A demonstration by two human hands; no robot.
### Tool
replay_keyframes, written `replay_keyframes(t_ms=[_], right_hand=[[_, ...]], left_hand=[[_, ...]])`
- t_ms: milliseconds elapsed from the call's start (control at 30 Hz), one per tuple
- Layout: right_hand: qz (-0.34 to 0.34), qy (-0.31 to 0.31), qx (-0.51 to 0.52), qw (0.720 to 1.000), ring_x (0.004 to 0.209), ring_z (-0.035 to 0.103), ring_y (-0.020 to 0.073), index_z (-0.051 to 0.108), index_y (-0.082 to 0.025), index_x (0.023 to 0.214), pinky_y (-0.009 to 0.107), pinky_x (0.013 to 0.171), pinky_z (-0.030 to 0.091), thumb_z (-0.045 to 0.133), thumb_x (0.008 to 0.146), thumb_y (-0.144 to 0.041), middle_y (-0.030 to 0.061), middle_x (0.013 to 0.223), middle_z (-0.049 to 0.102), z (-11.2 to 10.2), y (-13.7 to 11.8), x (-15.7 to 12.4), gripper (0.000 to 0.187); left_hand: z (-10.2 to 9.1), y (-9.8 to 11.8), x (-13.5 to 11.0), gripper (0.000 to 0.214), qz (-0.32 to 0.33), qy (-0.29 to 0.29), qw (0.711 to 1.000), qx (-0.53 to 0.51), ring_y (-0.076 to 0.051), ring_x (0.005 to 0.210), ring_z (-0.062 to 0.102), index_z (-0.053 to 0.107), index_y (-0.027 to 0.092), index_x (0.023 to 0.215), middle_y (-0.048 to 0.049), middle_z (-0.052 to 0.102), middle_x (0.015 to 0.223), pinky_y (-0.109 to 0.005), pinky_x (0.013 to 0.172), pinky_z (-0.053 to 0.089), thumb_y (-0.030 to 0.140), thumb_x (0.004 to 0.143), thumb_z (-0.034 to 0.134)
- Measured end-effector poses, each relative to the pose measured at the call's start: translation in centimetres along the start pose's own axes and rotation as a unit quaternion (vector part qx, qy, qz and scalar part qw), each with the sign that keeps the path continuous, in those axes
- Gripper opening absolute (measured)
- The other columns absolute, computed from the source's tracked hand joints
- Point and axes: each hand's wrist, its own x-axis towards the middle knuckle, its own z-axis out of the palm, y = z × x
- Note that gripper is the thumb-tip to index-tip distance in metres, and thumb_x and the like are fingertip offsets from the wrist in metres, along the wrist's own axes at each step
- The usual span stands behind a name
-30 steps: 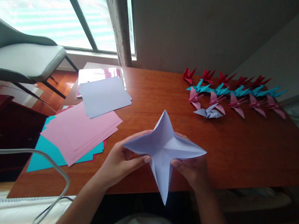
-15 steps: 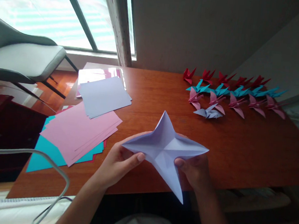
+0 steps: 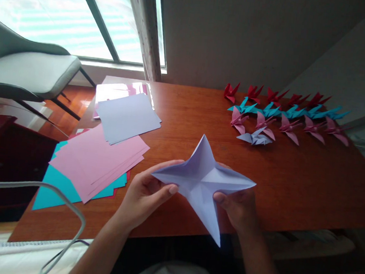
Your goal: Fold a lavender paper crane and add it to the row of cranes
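Watching from afar, I have the left hand [image 3: 142, 198] and right hand [image 3: 240, 207] pinching opposite arms of a pale lavender, four-pointed paper star [image 3: 201, 180], thumbs [image 3: 169, 191] in front, other fingers [image 3: 165, 165] behind, partly hidden; it hangs over the near edge of the glossy brown wooden table [image 3: 189, 116]

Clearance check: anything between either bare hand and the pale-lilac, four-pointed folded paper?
Nothing visible: left hand and right hand both hold the pale-lilac, four-pointed folded paper directly. The pale-lilac folded-paper bird is beyond it, on the brown wooden table.
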Motion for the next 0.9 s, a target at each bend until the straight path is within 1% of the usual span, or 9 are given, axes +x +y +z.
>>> replay_keyframes(t_ms=[67,167,233,367,500,567,733,833,900], right_hand=[[0.0,-0.008,-0.004,1.0,0.118,0.066,0.0321,0.066,-0.023,0.125,0.045,0.1,0.057,0.089,0.068,-0.04,0.0105,0.128,0.07,0.2,-0.2,0.0,0.064],[-0.001,-0.015,-0.019,1.0,0.12,0.065,0.0319,0.067,-0.024,0.125,0.044,0.103,0.055,0.088,0.069,-0.042,0.0099,0.129,0.07,0.4,-0.5,0.1,0.063],[-0.004,-0.015,-0.019,1.0,0.123,0.063,0.0316,0.067,-0.025,0.126,0.044,0.105,0.053,0.089,0.069,-0.041,0.0092,0.132,0.068,0.5,-0.5,0.1,0.063],[0.005,-0.009,-0.007,1.0,0.121,0.065,0.0314,0.066,-0.025,0.127,0.045,0.105,0.054,0.09,0.068,-0.038,0.0094,0.131,0.069,0.5,-0.3,0.0,0.065],[0.012,0.004,-0.014,1.0,0.119,0.067,0.0334,0.068,-0.026,0.126,0.048,0.102,0.055,0.091,0.066,-0.042,0.0098,0.127,0.071,0.7,-0.2,0.0,0.067],[0.015,0.007,-0.012,1.0,0.118,0.067,0.0343,0.068,-0.026,0.126,0.049,0.101,0.056,0.091,0.065,-0.044,0.0099,0.126,0.072,0.7,-0.2,0.0,0.068],[0.027,-0.001,-0.007,1.0,0.12,0.066,0.0337,0.068,-0.025,0.126,0.048,0.102,0.055,0.091,0.065,-0.043,0.0099,0.129,0.071,0.7,-0.3,0.0,0.068],[0.032,-0.007,0.019,0.999,0.117,0.068,0.0315,0.069,-0.027,0.124,0.045,0.101,0.056,0.092,0.064,-0.038,0.0079,0.129,0.071,0.8,-0.4,-0.1,0.066],[0.036,-0.009,0.026,0.999,0.116,0.068,0.0313,0.07,-0.027,0.122,0.046,0.101,0.056,0.093,0.064,-0.036,0.0075,0.128,0.072,0.9,-0.3,-0.1,0.064]], left_hand=[[0.0,-0.3,-0.1,0.048,-0.005,-0.017,1.0,-0.004,-0.028,0.114,0.069,0.069,0.02,0.127,-0.0105,0.072,0.128,-0.034,0.095,0.059,0.023,0.08,0.08],[-0.1,-0.9,-0.2,0.058,-0.024,-0.046,0.999,-0.001,-0.028,0.117,0.068,0.064,0.022,0.133,-0.0109,0.068,0.134,-0.034,0.096,0.058,0.021,0.078,0.082],[-0.2,-1.2,-0.2,0.061,-0.03,-0.05,0.998,0.0,-0.028,0.12,0.066,0.062,0.023,0.136,-0.0107,0.066,0.136,-0.035,0.098,0.057,0.02,0.078,0.082],[-0.2,-1.4,-0.3,0.06,-0.033,-0.044,0.998,0.002,-0.03,0.126,0.062,0.062,0.022,0.136,-0.011,0.065,0.138,-0.039,0.104,0.054,0.021,0.079,0.081],[-0.1,-1.4,-0.2,0.06,-0.033,-0.036,0.999,0.012,-0.032,0.125,0.062,0.063,0.02,0.135,-0.012,0.066,0.137,-0.044,0.108,0.051,0.023,0.079,0.082],[0.0,-1.3,-0.2,0.059,-0.031,-0.032,0.999,0.015,-0.031,0.124,0.064,0.063,0.02,0.135,-0.0116,0.068,0.134,-0.044,0.108,0.05,0.023,0.079,0.082],[0.2,-1.0,-0.1,0.046,-0.022,-0.027,0.999,0.017,-0.031,0.12,0.066,0.07,0.017,0.125,-0.0118,0.072,0.128,-0.042,0.108,0.051,0.023,0.081,0.079],[0.2,-0.9,-0.1,0.051,-0.019,-0.029,0.999,0.023,-0.029,0.118,0.067,0.066,0.017,0.13,-0.0116,0.072,0.127,-0.04,0.106,0.052,0.022,0.081,0.08],[0.2,-0.9,-0.1,0.052,-0.018,-0.027,0.999,0.025,-0.029,0.117,0.068,0.066,0.017,0.131,-0.0116,0.073,0.126,-0.039,0.105,0.053,0.022,0.081,0.08]])
